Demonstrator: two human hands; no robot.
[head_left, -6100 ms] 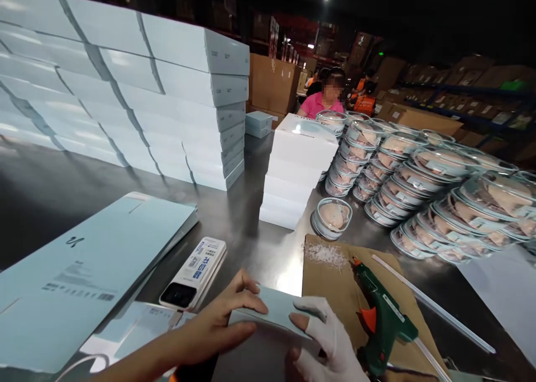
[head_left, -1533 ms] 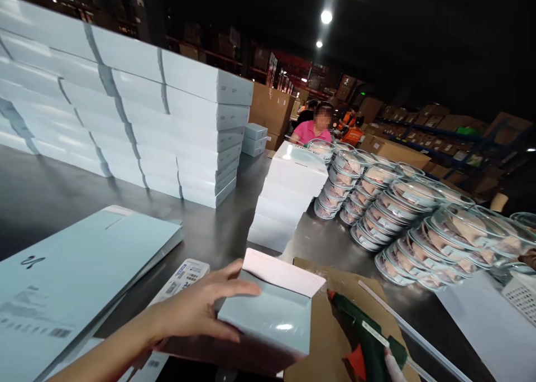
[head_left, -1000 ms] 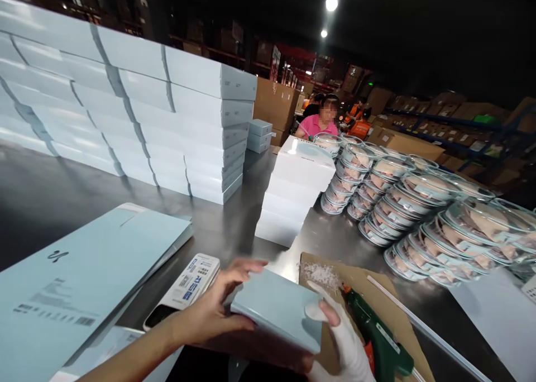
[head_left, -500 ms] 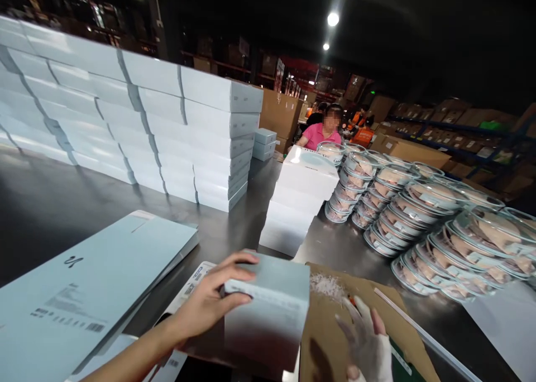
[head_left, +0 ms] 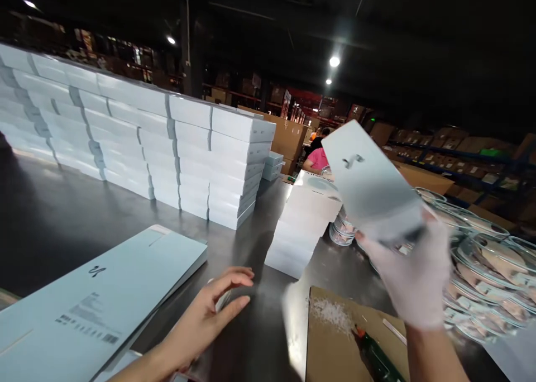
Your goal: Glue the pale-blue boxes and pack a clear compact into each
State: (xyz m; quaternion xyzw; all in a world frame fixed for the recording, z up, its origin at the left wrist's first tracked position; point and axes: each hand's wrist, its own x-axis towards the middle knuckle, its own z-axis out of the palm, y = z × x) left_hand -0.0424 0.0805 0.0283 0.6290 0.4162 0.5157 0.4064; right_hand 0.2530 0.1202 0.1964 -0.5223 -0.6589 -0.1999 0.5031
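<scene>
Head view, right hand: I am seeing the gloved right hand (head_left: 412, 278) lifting a pale box (head_left: 371, 184) up and away over the right side of the table; half a second ago that box was sitting low in front of me, gripped by the other hand. The fingers are clasping the box's lower edge, though blur is hiding exactly how they wrap it.

Head view, left hand: the bare left hand (head_left: 209, 315) is hovering just above the steel table (head_left: 62, 220), fingers loosely curled and holding nothing. It is lying over a small white thing, mostly hidden, and I cannot tell whether it is touching it.

Head view, box: it is riding tilted in the air, logo face toward me, in front of the short white stack (head_left: 305, 225) and above the round clear containers (head_left: 481, 259).

Head view, what the change is telling me: the box has passed from left hand to right, and the glue gun (head_left: 377, 357) is now lying untouched on the cardboard sheet (head_left: 335, 337), beside a patch of white crumbs (head_left: 333, 312). I am judging that the closing of this box is finished and it is being carried off toward the finished goods.

Head view, surroundings: a flat unfolded carton (head_left: 100, 292) is lying near left, the long wall of white boxes (head_left: 167, 153) is standing behind, and a person in pink (head_left: 317, 158) is working far off.
</scene>
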